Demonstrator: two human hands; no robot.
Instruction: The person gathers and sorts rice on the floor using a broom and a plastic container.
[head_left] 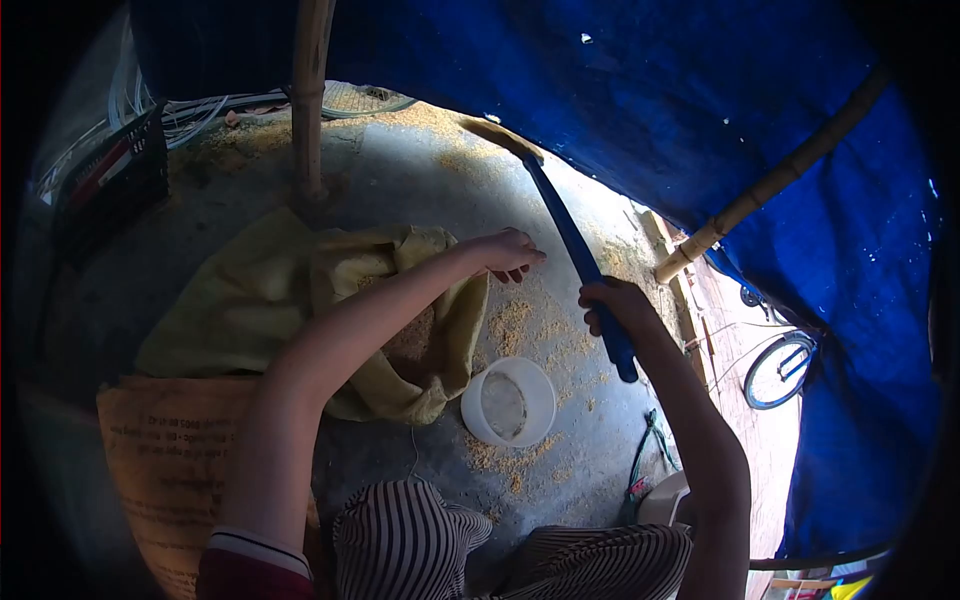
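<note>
A small broom with a blue handle (568,225) slants up and away, and my right hand (622,308) is wrapped round its lower part. Its brownish head (500,138) rests near scattered yellow grain (430,117) by the tarp's edge. Over the floor, my left hand (513,257) hangs with its fingers loosely bent and slightly apart; nothing shows in it. That hand is just beyond the mouth of a yellowish-green sack (440,370), which lies open with grain-coloured contents partly hidden by my left forearm. Beside the sack stands a translucent white plastic tub (509,402), with more grain around it.
A printed orange-brown sack (165,470) lies at the lower left. A wooden post (310,110) rises behind the green sack, and a dark crate (115,180) stands farther left. A blue tarp (650,80) with a bamboo pole (780,185) hangs at the right; a bicycle wheel (780,370) shows outside.
</note>
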